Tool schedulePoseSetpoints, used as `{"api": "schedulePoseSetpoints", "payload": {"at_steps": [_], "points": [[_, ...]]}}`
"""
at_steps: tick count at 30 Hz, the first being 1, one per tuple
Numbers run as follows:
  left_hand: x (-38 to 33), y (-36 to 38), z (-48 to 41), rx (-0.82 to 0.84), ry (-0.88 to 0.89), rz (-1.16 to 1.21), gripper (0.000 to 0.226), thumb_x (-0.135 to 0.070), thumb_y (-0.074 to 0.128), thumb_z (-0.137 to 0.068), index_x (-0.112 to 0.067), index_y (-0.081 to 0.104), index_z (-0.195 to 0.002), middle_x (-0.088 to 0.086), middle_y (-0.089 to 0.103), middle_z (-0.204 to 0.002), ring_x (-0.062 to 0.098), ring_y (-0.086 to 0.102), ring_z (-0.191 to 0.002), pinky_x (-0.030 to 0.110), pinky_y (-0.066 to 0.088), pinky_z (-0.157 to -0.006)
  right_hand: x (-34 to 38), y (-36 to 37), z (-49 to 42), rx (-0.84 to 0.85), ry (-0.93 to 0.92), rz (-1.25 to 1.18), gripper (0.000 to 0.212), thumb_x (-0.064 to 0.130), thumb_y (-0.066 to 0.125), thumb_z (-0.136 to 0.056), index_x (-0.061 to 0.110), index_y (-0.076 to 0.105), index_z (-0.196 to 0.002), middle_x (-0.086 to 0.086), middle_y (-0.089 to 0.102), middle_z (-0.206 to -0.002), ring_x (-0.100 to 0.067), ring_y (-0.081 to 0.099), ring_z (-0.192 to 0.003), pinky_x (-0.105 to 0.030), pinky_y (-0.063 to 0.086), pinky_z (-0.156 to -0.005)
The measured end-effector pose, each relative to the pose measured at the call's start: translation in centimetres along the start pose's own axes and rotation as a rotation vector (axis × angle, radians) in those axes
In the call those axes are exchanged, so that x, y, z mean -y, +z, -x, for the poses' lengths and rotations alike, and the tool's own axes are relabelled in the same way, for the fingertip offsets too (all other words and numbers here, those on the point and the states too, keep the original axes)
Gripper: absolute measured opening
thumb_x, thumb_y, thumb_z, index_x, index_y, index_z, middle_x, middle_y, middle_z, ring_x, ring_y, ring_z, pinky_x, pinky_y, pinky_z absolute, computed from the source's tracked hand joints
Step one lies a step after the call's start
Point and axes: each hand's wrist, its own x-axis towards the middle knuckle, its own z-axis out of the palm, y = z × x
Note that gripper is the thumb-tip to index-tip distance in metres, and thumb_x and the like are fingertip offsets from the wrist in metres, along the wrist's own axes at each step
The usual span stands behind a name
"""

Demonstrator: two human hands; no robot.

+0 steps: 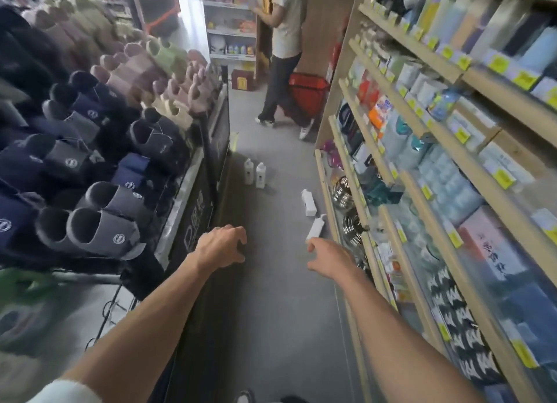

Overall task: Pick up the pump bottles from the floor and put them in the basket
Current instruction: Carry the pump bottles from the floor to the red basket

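Several white pump bottles are on the grey aisle floor ahead. Two stand upright side by side [254, 171] in mid aisle. A third bottle [308, 202] lies on its side near the right shelf, and another [315, 228] lies tilted just beyond my right hand. My left hand [221, 246] and right hand [327, 256] are stretched forward, fingers loosely curled, holding nothing and touching no bottle. A red shopping basket [307, 94] stands on the floor far down the aisle, beside a standing person.
A rack of slippers [99, 149] lines the left side of the aisle. Wooden shelves [422, 173] full of packaged goods line the right. A person [286, 50] stands at the far end in front of another shelf. My shoes show at the bottom edge.
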Motion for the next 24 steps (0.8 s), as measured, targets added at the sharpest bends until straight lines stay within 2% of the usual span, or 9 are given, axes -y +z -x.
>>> {"api": "schedulePoseSetpoints", "payload": {"at_steps": [3,7,12,16,21,24], "points": [[1.1,-0.8,-4.2,0.008,0.005,-0.009,0.049,-0.043,0.076,-0.082,-0.034,0.056,-0.125,-0.005,0.058,-0.118,0.021,0.058,-0.112,0.033,0.044,-0.075,0.4,-1.0,-4.2,0.013,0.029,-0.027,0.039,0.026,0.07,-0.082,0.026,0.059,-0.12,-0.005,0.066,-0.125,-0.03,0.062,-0.112,-0.036,0.049,-0.093],[2.7,-2.1,-10.5,0.026,0.003,-0.024,0.049,-0.043,0.075,-0.081,-0.034,0.055,-0.125,-0.004,0.058,-0.119,0.022,0.058,-0.112,0.036,0.046,-0.079,0.8,-2.8,-10.6,0.019,0.029,-0.042,0.037,0.026,0.069,-0.084,0.023,0.059,-0.12,-0.007,0.066,-0.123,-0.03,0.062,-0.111,-0.035,0.048,-0.089],[3.6,-4.4,-19.1,0.024,-0.028,-0.062,0.05,-0.044,0.074,-0.082,-0.034,0.053,-0.127,-0.004,0.056,-0.119,0.023,0.058,-0.114,0.037,0.046,-0.083,0.2,-5.9,-20.1,0.006,0.024,-0.041,0.042,0.033,0.071,-0.083,0.029,0.059,-0.123,-0.002,0.065,-0.127,-0.028,0.062,-0.116,-0.033,0.048,-0.095],[3.9,-6.7,-26.0,0.041,-0.071,-0.092,0.051,-0.044,0.075,-0.081,-0.035,0.054,-0.126,-0.005,0.057,-0.12,0.023,0.058,-0.113,0.037,0.048,-0.085,-0.8,-9.4,-27.2,0.033,0.015,-0.028,0.042,0.032,0.07,-0.084,0.028,0.057,-0.123,-0.003,0.067,-0.125,-0.028,0.062,-0.114,-0.034,0.045,-0.092],[4.1,-8.9,-34.2,0.035,-0.114,-0.099,0.05,-0.044,0.074,-0.08,-0.036,0.053,-0.125,-0.005,0.056,-0.121,0.023,0.055,-0.115,0.038,0.043,-0.084,-2.1,-13.6,-36.5,0.071,-0.002,-0.015,0.041,0.032,0.07,-0.085,0.027,0.057,-0.123,-0.002,0.066,-0.128,-0.027,0.061,-0.116,-0.034,0.047,-0.095],[4.9,-9.7,-38.4,0.04,-0.146,-0.089,0.05,-0.043,0.073,-0.081,-0.036,0.053,-0.125,-0.005,0.056,-0.121,0.023,0.055,-0.115,0.038,0.041,-0.082,-1.9,-15.4,-41.6,0.089,-0.021,0.004,0.041,0.03,0.069,-0.086,0.027,0.056,-0.125,-0.004,0.066,-0.126,-0.028,0.061,-0.115,-0.032,0.046,-0.09]]}}
